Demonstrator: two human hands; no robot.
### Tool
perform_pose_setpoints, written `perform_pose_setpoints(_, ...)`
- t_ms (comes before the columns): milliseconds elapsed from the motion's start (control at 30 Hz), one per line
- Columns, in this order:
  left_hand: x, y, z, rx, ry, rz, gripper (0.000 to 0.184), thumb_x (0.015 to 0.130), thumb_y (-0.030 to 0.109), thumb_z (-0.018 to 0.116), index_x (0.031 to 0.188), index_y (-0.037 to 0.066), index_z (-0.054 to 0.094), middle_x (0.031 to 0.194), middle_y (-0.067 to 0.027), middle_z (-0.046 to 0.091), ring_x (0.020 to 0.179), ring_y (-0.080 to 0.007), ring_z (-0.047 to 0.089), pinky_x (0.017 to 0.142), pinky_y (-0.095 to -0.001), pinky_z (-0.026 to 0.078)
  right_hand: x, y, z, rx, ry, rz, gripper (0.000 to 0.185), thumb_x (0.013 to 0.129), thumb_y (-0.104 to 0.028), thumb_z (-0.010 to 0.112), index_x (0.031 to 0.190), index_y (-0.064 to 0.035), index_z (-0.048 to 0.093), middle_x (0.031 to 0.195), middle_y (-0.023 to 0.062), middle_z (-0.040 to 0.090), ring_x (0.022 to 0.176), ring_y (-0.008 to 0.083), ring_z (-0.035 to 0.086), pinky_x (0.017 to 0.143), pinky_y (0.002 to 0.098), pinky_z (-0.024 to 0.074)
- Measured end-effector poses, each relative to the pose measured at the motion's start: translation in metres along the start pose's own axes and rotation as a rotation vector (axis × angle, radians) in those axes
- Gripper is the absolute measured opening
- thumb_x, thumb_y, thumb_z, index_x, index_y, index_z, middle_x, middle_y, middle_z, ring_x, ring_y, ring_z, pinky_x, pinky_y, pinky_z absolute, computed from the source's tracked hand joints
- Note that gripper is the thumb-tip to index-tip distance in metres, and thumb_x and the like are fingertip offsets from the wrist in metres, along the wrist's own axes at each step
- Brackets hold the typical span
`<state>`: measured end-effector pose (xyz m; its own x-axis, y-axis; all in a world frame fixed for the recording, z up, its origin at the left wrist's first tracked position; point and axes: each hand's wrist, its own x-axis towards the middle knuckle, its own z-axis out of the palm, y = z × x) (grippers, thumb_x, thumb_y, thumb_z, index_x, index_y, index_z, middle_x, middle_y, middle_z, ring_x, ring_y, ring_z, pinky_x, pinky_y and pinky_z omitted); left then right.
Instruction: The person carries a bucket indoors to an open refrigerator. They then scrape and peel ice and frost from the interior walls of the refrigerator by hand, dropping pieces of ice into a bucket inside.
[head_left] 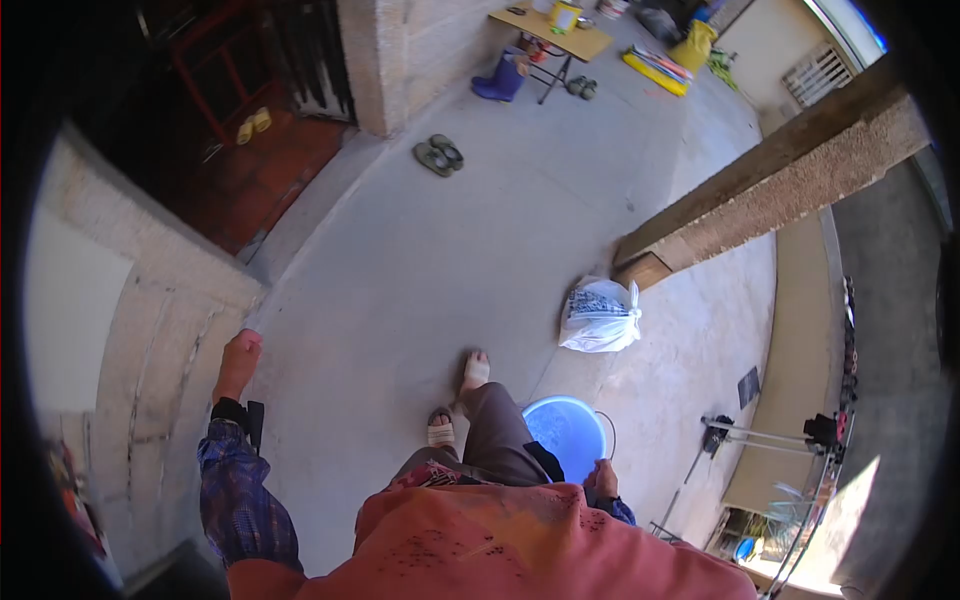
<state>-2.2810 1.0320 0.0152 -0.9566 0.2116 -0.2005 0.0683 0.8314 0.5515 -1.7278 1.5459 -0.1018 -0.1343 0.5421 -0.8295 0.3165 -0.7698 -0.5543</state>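
My left hand swings out at the left, fingers curled into a loose fist, with nothing visible in it. A dark band circles that wrist below a blue checked sleeve. Low on my right side, my right hand is closed at the edge of a blue bucket, where the bucket's thin handle runs down to it. My body hides part of the bucket's lower side. Its inside looks pale blue; whether it holds water I cannot tell. My sandalled feet are on the concrete floor beside the bucket.
A tied white plastic bag sits against a pillar ahead on the right. Dark green slippers lie on the floor. Farther back are purple boots and a small table. A doorway opens at left; a metal rack stands right.
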Motion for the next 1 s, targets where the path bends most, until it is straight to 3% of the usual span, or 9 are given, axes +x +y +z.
perform_pose_setpoints(167, 0.179, 0.091, 0.034, 0.023, -0.074, 0.145, 0.017, 0.079, 0.012, 0.052, 0.089, 0.001, 0.06, 0.07, -0.0137, 0.062, 0.064, -0.0214, 0.061, 0.061, -0.031, 0.048, 0.035, -0.089, 0.079, -0.001, 0.078, 0.08, 0.025, 0.08, -0.028, 0.051, 0.061, -0.0154, 0.041, 0.047, -0.0017, 0.035, 0.038, 0.0127, 0.032, 0.037, 0.03, 0.0277)
perform_pose_setpoints(267, 0.27, 0.088, 0.053, -0.092, -0.111, 0.046, 0.016, 0.08, 0.012, 0.051, 0.088, 0.002, 0.06, 0.069, -0.0105, 0.062, 0.059, -0.0184, 0.059, 0.056, -0.0294, 0.047, 0.059, -0.138, 0.14, -0.029, 0.226, 0.055, 0.026, 0.076, -0.025, 0.055, 0.058, -0.0158, 0.039, 0.045, -0.0017, 0.031, 0.034, 0.0124, 0.03, 0.033, 0.0292, 0.0258)
perform_pose_setpoints(333, 0.307, 0.125, 0.06, -0.149, -0.255, -0.223, 0.016, 0.08, 0.013, 0.051, 0.089, 0.002, 0.059, 0.068, -0.0082, 0.06, 0.054, -0.0156, 0.057, 0.049, -0.0287, 0.045, 0.078, -0.166, 0.168, 0.044, 0.259, 0.068, 0.025, 0.076, -0.025, 0.055, 0.059, -0.0155, 0.04, 0.045, -0.0016, 0.031, 0.034, 0.0122, 0.03, 0.033, 0.0291, 0.0255)
perform_pose_setpoints(700, 0.613, 0.248, 0.094, -0.007, -0.36, -0.309, 0.012, 0.083, 0.02, 0.05, 0.087, 0.009, 0.055, 0.061, -0.0029, 0.056, 0.044, -0.0131, 0.052, 0.037, -0.027, 0.041, 0.204, -0.3, 0.28, 0.345, 0.368, 0.128, 0.015, 0.079, -0.019, 0.051, 0.069, -0.0089, 0.045, 0.046, 0.0006, 0.038, 0.033, 0.0147, 0.036, 0.032, 0.0309, 0.0299)
perform_pose_setpoints(833, 0.772, 0.386, 0.139, -0.199, -0.28, -0.17, 0.01, 0.082, 0.015, 0.051, 0.074, 0.01, 0.054, 0.058, -0.0037, 0.054, 0.041, -0.0133, 0.05, 0.034, -0.028, 0.037, 0.252, -0.389, 0.321, 0.385, 0.455, 0.149, 0.018, 0.077, -0.021, 0.053, 0.067, -0.0082, 0.046, 0.047, 0.0033, 0.04, 0.035, 0.0169, 0.037, 0.034, 0.0334, 0.0317)
perform_pose_setpoints(867, 0.82, 0.418, 0.155, -0.183, -0.347, -0.091, 0.013, 0.081, 0.015, 0.052, 0.071, 0.007, 0.055, 0.059, -0.0089, 0.056, 0.046, -0.021, 0.054, 0.04, -0.034, 0.042, 0.258, -0.4, 0.329, 0.393, 0.481, 0.176, 0.019, 0.077, -0.022, 0.053, 0.067, -0.008, 0.046, 0.047, 0.0039, 0.041, 0.035, 0.0175, 0.037, 0.035, 0.0341, 0.0322)
perform_pose_setpoints(900, 0.875, 0.441, 0.181, 0.368, -0.155, 0.547, 0.015, 0.079, 0.015, 0.053, 0.073, 0.002, 0.057, 0.066, -0.016, 0.06, 0.06, -0.0306, 0.06, 0.054, -0.0409, 0.046, 0.262, -0.409, 0.335, 0.398, 0.509, 0.209, 0.019, 0.076, -0.022, 0.054, 0.066, -0.0078, 0.046, 0.048, 0.0046, 0.041, 0.035, 0.018, 0.037, 0.035, 0.0347, 0.0327)
perform_pose_setpoints(933, 0.873, 0.529, 0.178, 0.151, -0.245, 0.423, 0.018, 0.077, 0.017, 0.054, 0.08, 0.0, 0.059, 0.077, -0.0198, 0.061, 0.077, -0.0354, 0.061, 0.067, -0.0429, 0.047, 0.27, -0.419, 0.338, 0.423, 0.465, 0.2, 0.019, 0.076, -0.022, 0.054, 0.067, -0.0076, 0.046, 0.047, 0.004, 0.039, 0.036, 0.0171, 0.038, 0.034, 0.034, 0.0316)
perform_pose_setpoints(1000, 0.9, 0.64, 0.204, 0.064, -0.276, 0.481, 0.021, 0.077, 0.019, 0.058, 0.087, 0.001, 0.063, 0.082, -0.0186, 0.064, 0.081, -0.0323, 0.062, 0.071, -0.038, 0.048, 0.317, -0.415, 0.329, 0.354, 0.482, 0.179, 0.018, 0.077, -0.022, 0.053, 0.067, -0.0075, 0.046, 0.046, 0.0029, 0.037, 0.036, 0.0163, 0.037, 0.034, 0.0334, 0.031)
